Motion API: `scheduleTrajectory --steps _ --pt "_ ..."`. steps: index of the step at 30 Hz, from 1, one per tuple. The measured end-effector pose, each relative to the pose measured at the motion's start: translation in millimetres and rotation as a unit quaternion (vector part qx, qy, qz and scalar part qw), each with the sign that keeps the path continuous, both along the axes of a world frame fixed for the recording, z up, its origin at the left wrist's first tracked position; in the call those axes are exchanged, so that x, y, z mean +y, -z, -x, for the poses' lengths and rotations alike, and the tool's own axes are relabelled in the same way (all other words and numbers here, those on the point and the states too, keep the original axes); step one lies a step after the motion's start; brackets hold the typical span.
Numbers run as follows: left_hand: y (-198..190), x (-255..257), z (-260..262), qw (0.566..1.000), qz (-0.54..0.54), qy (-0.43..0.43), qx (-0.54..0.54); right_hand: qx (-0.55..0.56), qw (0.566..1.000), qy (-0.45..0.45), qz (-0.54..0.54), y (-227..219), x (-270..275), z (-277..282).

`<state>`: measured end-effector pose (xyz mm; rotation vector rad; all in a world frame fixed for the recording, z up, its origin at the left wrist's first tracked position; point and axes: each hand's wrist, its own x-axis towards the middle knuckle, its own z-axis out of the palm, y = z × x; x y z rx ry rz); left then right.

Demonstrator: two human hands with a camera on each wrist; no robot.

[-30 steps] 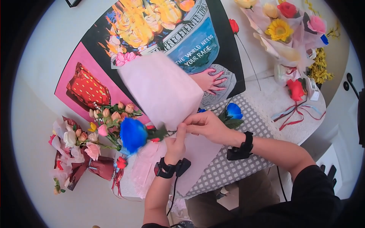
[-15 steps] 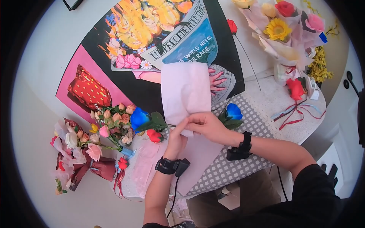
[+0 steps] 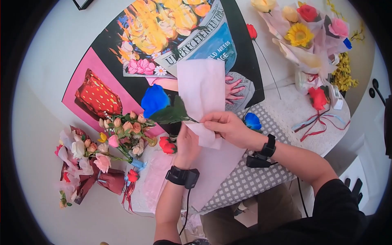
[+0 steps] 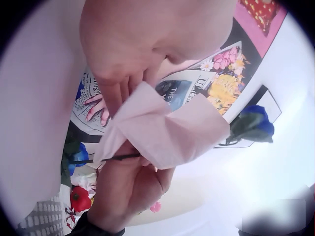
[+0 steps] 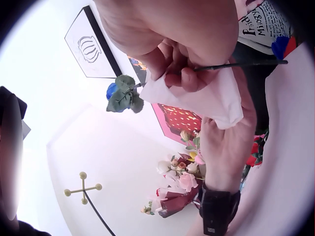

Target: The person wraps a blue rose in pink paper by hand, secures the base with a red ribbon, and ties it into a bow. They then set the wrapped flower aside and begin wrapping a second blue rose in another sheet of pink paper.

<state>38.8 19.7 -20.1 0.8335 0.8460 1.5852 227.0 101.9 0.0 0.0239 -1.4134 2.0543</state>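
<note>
My right hand (image 3: pixel 230 128) pinches the thin dark stem of a blue rose (image 3: pixel 155 101) together with a folded strip of pale pink wrapping paper (image 3: pixel 201 87). The bloom and its green leaves point left, past the paper's edge. In the right wrist view, the stem (image 5: pixel 241 64) runs on beyond the fingertips. My left hand (image 3: pixel 188 145) is against the back of the paper, its fingers reaching behind it and partly hidden by it. In the left wrist view, the paper (image 4: pixel 167 135) stands folded between both hands, with the rose (image 4: pixel 256 123) sticking out on one side.
A second blue rose (image 3: pixel 252 121) lies on the grey dotted cloth (image 3: pixel 253 171). Red roses (image 3: pixel 166 145) and sheets of pink paper (image 3: pixel 220 163) lie under my hands. Bouquets stand at left (image 3: pixel 108 181) and back right (image 3: pixel 306 53). Painted canvases (image 3: pixel 92 92) lean behind.
The blue rose has risen and now lies across the front of the paper. The paper has swung upright and narrowed. My left hand has shifted from the stem to behind the paper.
</note>
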Motion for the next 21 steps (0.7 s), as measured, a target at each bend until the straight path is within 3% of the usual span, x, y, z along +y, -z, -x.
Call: scheduleTrajectory --steps 1,2,4,9,11,12,14,17,18,20,21 --pt "16 2 14 0.997 0.015 0.070 0.007 0.010 0.998 -0.042 0.044 2 0 1" --pt "20 0 13 0.997 0.014 0.069 0.006 0.009 0.998 -0.043 0.043 0 0 0" --pt "29 -3 7 0.991 -0.027 0.130 0.006 0.007 0.988 -0.128 0.082 -3 -2 -4" --pt "40 -6 10 0.989 0.049 0.058 0.123 -0.004 0.980 -0.182 0.079 -2 -6 -5" --pt "26 -11 9 0.987 0.035 0.140 -0.068 -0.010 0.979 -0.187 0.076 -4 -10 -7" --pt "15 -11 3 0.987 0.035 0.140 -0.068 -0.012 0.982 -0.172 0.077 -6 -12 -7" --pt "-28 -13 -23 0.995 -0.016 0.101 -0.012 -0.013 0.984 -0.158 0.078 -9 -12 -7" --pt "-7 -3 24 0.986 -0.111 0.111 0.064 0.000 0.983 -0.173 0.064 -13 -2 -8" --pt "-6 -3 31 0.986 -0.111 0.110 0.064 0.014 0.990 -0.133 0.053 -12 2 -8" --pt "-30 -8 24 0.987 -0.091 -0.025 0.131 0.028 0.994 -0.094 0.042 -15 12 -12" --pt "-43 -12 14 0.987 -0.095 -0.035 0.125 0.040 0.998 -0.046 0.025 -18 19 -14"
